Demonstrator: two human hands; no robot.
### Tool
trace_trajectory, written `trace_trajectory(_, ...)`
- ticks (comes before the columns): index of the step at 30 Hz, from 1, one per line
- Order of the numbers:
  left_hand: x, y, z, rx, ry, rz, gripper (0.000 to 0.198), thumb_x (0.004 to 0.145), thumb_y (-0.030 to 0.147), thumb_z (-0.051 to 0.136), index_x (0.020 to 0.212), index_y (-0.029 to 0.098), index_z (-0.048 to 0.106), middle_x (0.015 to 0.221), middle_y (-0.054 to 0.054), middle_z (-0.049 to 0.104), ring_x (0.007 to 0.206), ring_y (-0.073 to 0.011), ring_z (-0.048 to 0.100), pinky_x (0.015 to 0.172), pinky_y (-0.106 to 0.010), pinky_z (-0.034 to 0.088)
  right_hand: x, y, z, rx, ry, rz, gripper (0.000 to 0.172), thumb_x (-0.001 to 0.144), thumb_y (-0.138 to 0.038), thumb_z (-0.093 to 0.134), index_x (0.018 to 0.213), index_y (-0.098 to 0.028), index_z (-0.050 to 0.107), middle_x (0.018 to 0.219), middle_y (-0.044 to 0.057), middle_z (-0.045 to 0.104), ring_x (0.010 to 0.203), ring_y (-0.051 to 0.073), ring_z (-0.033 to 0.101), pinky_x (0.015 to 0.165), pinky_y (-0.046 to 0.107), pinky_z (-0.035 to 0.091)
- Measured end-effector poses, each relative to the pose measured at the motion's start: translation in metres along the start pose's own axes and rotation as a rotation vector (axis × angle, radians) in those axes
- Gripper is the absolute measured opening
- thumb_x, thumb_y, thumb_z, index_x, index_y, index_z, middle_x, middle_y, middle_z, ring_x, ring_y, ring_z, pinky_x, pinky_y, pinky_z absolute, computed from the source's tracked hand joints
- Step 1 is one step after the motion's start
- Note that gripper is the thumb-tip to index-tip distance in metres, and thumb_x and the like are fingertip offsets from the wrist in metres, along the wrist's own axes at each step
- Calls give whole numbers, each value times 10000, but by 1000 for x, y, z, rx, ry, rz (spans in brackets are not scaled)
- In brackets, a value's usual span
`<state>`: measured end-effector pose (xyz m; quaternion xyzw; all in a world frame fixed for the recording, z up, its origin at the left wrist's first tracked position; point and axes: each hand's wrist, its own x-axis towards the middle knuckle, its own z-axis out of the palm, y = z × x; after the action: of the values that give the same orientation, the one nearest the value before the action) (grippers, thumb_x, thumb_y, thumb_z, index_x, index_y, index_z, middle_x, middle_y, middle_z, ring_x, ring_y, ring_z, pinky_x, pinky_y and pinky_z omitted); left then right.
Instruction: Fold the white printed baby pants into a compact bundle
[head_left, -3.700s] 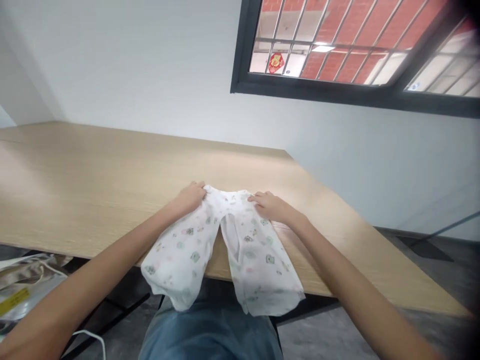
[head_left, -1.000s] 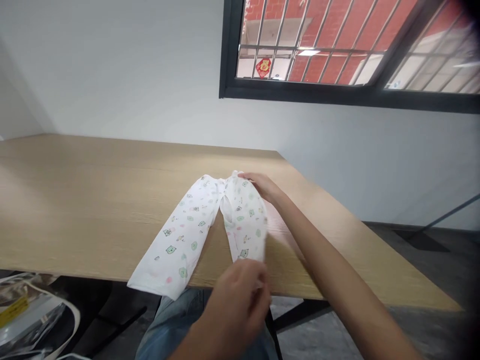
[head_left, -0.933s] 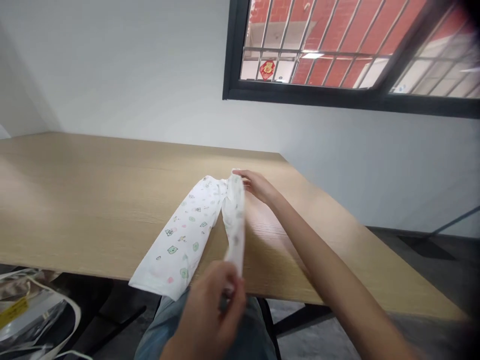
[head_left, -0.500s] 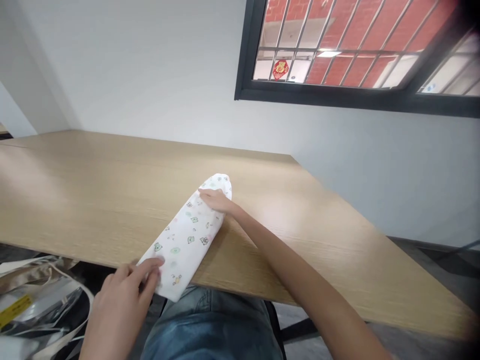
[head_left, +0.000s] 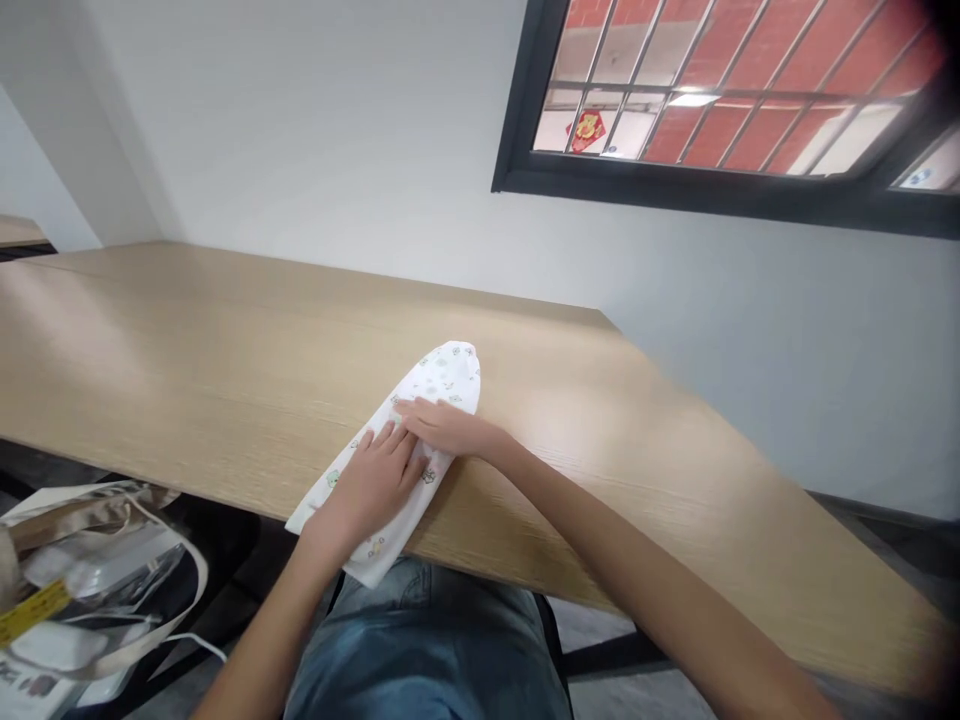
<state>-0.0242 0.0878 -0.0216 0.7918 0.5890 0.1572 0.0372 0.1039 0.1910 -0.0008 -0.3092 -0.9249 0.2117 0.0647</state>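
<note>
A white folded cloth [head_left: 442,378] printed with small green and yellow animal figures lies slantwise on the table, its near end reaching past the front edge. Flat on its middle rests my left hand [head_left: 377,478], fingers stretched out toward the far end. My right hand [head_left: 444,425] also lies on the cloth, palm down with extended fingers, coming in from the right. The fingertips of both hands meet near the centre of the cloth. Neither hand grips it. The part of the cloth under my palms is hidden.
The light wooden table [head_left: 225,360] runs along a white wall, with its slanted edge at right. A barred window [head_left: 712,100] is above. Below the table at left sits an open bag [head_left: 105,560] with straps, plastic packages and a white cable. My jeans [head_left: 442,640] are under the front edge.
My left hand has let go of the cloth's near end and moved up onto its middle, fingers now flat. My right hand has slid slightly toward me. The view has shifted a little.
</note>
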Motion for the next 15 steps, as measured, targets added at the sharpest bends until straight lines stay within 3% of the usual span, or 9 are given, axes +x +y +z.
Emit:
trace_trajectory(3,-53,2,9,20,63,-50,419,953,308,289,1344,190,380,1397,-57,377,1303,-221,313,1061,-471,277,20,30,-6,-117,70,133,403,938,-252,307,1305,-176,455,1387,79,374,1280,280,298,1056,483,191)
trace_trajectory(7,-108,-5,-3,-7,74,39,450,913,377,406,1356,323,347,1365,23,421,1249,-196,406,1015,-401,392,35,66,-23,-194,167,280,461,936,-214,249,1360,-58,339,1426,173,264,1312,320,201,1057,506,112)
trace_trajectory(11,-115,-21,-10,18,66,109,545,851,277,495,1363,351,324,1342,13,450,1216,-221,448,1002,-428,395,26,59,-24,-215,136,259,423,931,-267,296,1286,-89,441,1336,172,409,1242,353,325,1013,505,228)
trace_trajectory(15,-99,-37,-1,128,86,57,682,746,56,452,1332,396,364,1418,18,329,1299,-301,299,999,-584,292,-10,9,-6,-213,19,93,427,926,-425,369,1239,-167,504,1326,129,437,1242,333,339,1004,467,283)
